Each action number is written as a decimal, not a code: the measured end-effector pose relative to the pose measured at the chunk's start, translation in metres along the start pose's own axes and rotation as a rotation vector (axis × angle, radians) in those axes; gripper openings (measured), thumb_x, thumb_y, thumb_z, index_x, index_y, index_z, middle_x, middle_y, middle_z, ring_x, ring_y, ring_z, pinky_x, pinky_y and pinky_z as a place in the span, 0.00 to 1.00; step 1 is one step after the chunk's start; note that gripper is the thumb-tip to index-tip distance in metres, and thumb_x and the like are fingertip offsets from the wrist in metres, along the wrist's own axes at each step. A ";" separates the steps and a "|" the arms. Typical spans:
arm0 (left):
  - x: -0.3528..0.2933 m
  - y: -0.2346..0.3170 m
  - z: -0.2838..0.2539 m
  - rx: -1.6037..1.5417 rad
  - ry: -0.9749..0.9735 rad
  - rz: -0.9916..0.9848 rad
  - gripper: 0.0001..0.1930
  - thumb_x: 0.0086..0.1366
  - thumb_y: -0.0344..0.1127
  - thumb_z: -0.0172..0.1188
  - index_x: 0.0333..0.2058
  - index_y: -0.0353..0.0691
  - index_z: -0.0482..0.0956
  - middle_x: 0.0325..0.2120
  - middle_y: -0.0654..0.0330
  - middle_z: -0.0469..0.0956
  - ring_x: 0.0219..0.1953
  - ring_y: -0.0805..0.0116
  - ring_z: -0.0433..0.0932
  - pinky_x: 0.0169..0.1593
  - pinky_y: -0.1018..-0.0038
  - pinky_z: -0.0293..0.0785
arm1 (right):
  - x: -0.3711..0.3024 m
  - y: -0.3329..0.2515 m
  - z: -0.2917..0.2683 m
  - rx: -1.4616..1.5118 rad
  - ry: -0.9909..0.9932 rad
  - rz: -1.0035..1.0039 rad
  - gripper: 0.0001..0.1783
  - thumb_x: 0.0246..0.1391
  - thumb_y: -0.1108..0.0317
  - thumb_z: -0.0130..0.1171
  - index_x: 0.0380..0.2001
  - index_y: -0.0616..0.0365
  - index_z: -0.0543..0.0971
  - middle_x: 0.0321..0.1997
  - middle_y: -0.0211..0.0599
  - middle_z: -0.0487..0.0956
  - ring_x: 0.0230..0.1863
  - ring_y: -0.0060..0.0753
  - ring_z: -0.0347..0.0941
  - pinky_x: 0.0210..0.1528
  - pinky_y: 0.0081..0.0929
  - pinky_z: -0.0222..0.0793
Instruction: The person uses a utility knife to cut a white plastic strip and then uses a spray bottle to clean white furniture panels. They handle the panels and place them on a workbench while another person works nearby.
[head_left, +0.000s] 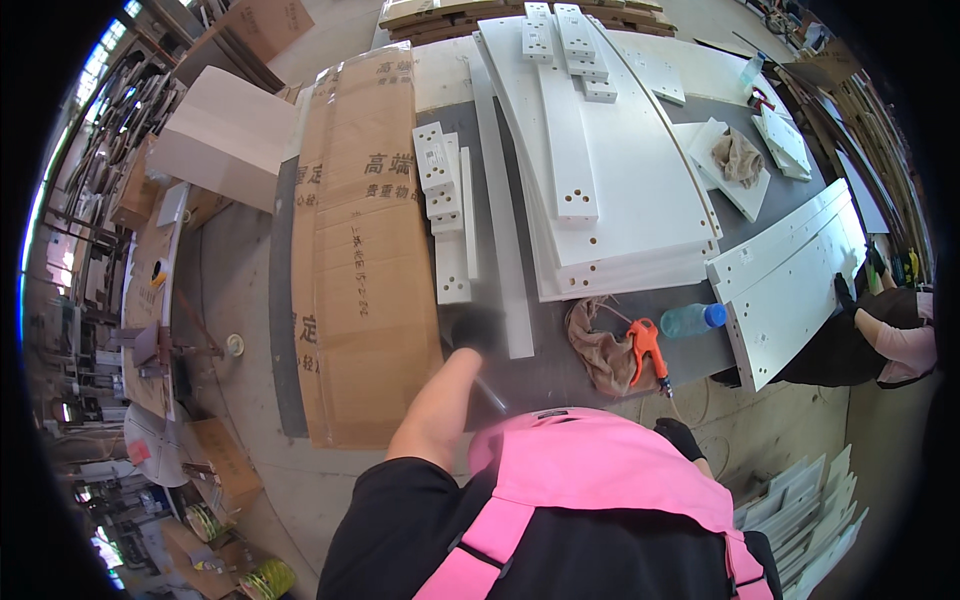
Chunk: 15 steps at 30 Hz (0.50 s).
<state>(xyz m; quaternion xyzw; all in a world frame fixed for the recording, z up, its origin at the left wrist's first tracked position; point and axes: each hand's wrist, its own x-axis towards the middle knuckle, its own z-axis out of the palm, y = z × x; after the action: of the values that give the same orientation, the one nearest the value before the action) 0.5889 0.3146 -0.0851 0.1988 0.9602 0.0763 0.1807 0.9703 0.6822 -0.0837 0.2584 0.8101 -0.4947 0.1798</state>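
Observation:
My left hand (478, 328), in a black glove, is over the table just right of the cardboard box (365, 260). Motion blurs its fingers, so whether it holds anything cannot be made out. It is nearest to the lower end of a stack of narrow white drilled boards (453, 270) and a long white strip (508, 250). Low beside my pink apron (610, 460) is my right hand (680, 437), also black-gloved, off the table's near edge with its fingers mostly hidden. An orange air blow gun (646, 352) lies on a brown cloth (595, 350) between the two hands.
Large white panels (640, 180) are stacked mid-table, with smaller drilled boards (570, 150) on top. A blue-capped bottle (690, 320) stands near the edge. At right, a co-worker's gloved hand (846, 296) touches a white panel (785, 285). White boards (810, 520) lean below.

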 end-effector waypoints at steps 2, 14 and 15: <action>0.013 -0.002 -0.020 0.020 0.056 -0.165 0.14 0.64 0.43 0.51 0.33 0.44 0.84 0.33 0.51 0.82 0.40 0.51 0.80 0.44 0.61 0.76 | 0.005 -0.011 0.003 0.472 -0.003 0.349 0.20 0.55 0.68 0.58 0.51 0.63 0.73 0.30 0.36 0.77 0.26 0.32 0.74 0.32 0.29 0.71; 0.108 -0.042 -0.042 -0.467 0.128 -0.334 0.25 0.52 0.47 0.65 0.45 0.37 0.79 0.33 0.48 0.81 0.41 0.53 0.81 0.46 0.61 0.76 | 0.008 -0.090 0.008 0.056 -0.034 0.197 0.20 0.53 0.68 0.58 0.50 0.63 0.74 0.29 0.38 0.80 0.27 0.27 0.76 0.30 0.26 0.72; 0.108 -0.046 -0.040 -0.710 0.056 -0.271 0.16 0.56 0.41 0.62 0.39 0.37 0.80 0.28 0.52 0.81 0.35 0.62 0.81 0.43 0.68 0.75 | 0.007 -0.089 0.006 0.023 -0.028 0.184 0.20 0.53 0.68 0.58 0.49 0.62 0.75 0.28 0.38 0.80 0.27 0.27 0.76 0.30 0.25 0.72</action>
<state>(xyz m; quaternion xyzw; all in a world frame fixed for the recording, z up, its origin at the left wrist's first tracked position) 0.4648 0.3136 -0.0922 -0.0071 0.8962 0.3849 0.2204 0.9122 0.6446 -0.0274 0.3269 0.7745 -0.4890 0.2326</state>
